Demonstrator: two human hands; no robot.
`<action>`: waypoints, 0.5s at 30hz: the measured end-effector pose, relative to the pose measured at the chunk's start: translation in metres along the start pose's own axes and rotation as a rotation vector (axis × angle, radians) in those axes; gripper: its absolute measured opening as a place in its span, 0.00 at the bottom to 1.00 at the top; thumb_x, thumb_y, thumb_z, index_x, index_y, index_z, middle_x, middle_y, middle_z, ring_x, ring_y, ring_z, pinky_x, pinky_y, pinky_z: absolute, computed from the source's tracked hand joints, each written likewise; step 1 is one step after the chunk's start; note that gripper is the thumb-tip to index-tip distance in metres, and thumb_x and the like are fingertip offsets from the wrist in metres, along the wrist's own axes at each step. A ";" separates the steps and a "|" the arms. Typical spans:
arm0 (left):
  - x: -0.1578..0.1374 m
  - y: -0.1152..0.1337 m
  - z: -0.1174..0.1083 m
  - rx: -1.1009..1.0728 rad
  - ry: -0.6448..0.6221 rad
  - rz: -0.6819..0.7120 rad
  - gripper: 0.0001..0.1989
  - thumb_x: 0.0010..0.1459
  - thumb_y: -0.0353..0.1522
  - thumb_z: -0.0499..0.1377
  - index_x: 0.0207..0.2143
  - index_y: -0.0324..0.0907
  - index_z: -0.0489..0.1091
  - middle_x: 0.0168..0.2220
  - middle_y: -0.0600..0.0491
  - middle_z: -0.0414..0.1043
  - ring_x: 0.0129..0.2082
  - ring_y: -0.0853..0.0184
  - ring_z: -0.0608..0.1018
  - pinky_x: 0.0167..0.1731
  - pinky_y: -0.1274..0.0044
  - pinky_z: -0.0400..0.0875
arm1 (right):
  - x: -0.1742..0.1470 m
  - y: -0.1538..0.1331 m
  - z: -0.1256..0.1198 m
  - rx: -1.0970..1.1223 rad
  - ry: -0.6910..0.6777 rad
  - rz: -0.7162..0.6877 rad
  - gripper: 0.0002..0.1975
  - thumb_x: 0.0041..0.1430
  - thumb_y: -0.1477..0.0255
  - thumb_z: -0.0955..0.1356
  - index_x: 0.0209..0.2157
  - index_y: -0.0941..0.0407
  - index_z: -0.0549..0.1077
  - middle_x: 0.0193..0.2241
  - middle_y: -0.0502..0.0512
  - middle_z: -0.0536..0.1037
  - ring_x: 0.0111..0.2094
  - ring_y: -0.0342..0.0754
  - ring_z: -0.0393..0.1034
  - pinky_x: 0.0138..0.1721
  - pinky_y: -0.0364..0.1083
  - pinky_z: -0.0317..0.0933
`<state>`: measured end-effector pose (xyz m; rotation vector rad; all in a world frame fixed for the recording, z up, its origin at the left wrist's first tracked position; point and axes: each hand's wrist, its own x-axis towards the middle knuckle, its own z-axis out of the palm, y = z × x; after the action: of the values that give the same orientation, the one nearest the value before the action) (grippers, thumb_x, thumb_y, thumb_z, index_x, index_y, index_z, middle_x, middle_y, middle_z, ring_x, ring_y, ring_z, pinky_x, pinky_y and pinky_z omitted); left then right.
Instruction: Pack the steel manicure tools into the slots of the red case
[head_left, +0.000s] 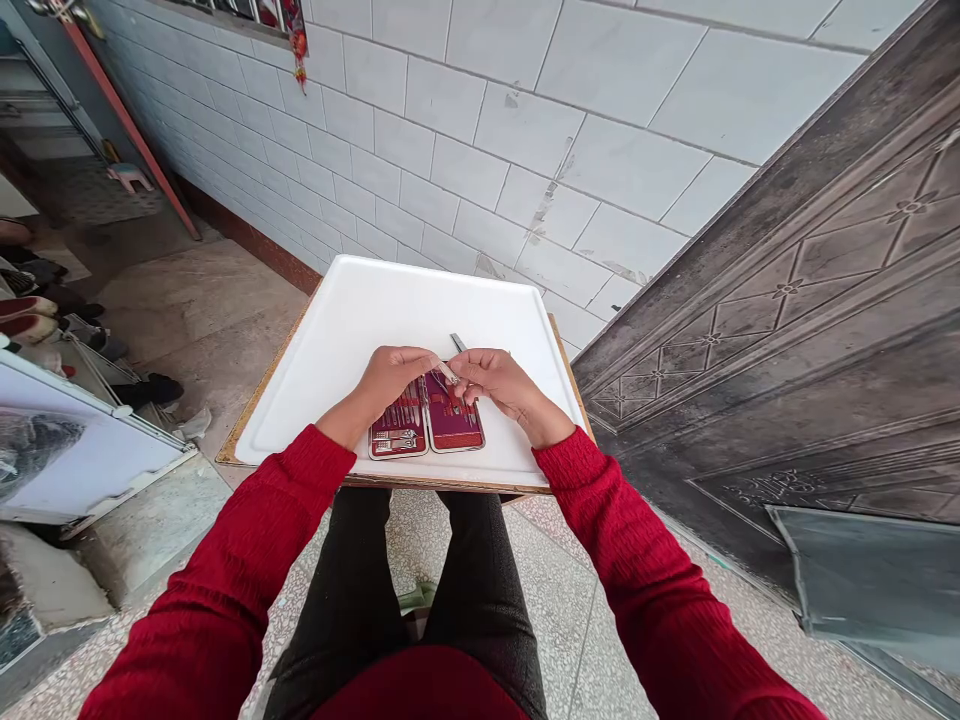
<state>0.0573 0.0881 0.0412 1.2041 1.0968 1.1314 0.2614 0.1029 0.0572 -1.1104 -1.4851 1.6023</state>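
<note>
An open manicure kit case [457, 440] with a dark red lining lies on a white tray [300, 400]. Nail clippers [395, 440] and several slim metal tools [405, 412] sit in its left half. Above the case my left hand [394, 380] is closed in a pinch, at one end of a small shiny metal tool [448, 373]. My right hand [499, 382] grips the other end with bent fingers. Its exact kind cannot be made out. Just beyond my right fingertips a flat grey metal piece [457, 342] shows; whether it is held or lies on the tray is unclear.
The tray rests on a wooden-edged table [277, 375] near a white tiled wall [450, 150]. A dark carved door [787, 330] stands to the right. On the left are a white cabinet [82, 420] and shoes [30, 318] on a rack.
</note>
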 end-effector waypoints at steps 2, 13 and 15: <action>0.002 -0.001 -0.001 0.027 0.060 0.016 0.25 0.41 0.51 0.75 0.34 0.40 0.85 0.31 0.50 0.83 0.31 0.62 0.79 0.35 0.70 0.74 | -0.005 -0.001 0.006 -0.232 0.103 -0.165 0.16 0.56 0.59 0.78 0.33 0.56 0.77 0.24 0.50 0.78 0.25 0.43 0.70 0.27 0.43 0.66; 0.000 -0.001 0.000 0.210 0.118 0.087 0.14 0.51 0.43 0.65 0.24 0.42 0.81 0.26 0.52 0.81 0.31 0.63 0.78 0.35 0.72 0.70 | -0.014 -0.012 0.028 -1.149 0.193 -0.328 0.10 0.65 0.74 0.70 0.28 0.55 0.72 0.27 0.51 0.77 0.31 0.47 0.69 0.33 0.45 0.52; -0.001 -0.001 0.000 0.233 0.104 0.095 0.14 0.51 0.43 0.64 0.23 0.42 0.81 0.27 0.52 0.81 0.31 0.63 0.78 0.35 0.73 0.69 | -0.014 -0.014 0.029 -1.180 0.182 -0.313 0.10 0.66 0.74 0.70 0.28 0.56 0.73 0.27 0.51 0.78 0.30 0.47 0.69 0.33 0.45 0.51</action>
<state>0.0573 0.0875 0.0399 1.4036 1.2891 1.1726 0.2400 0.0801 0.0730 -1.4243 -2.3721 0.2823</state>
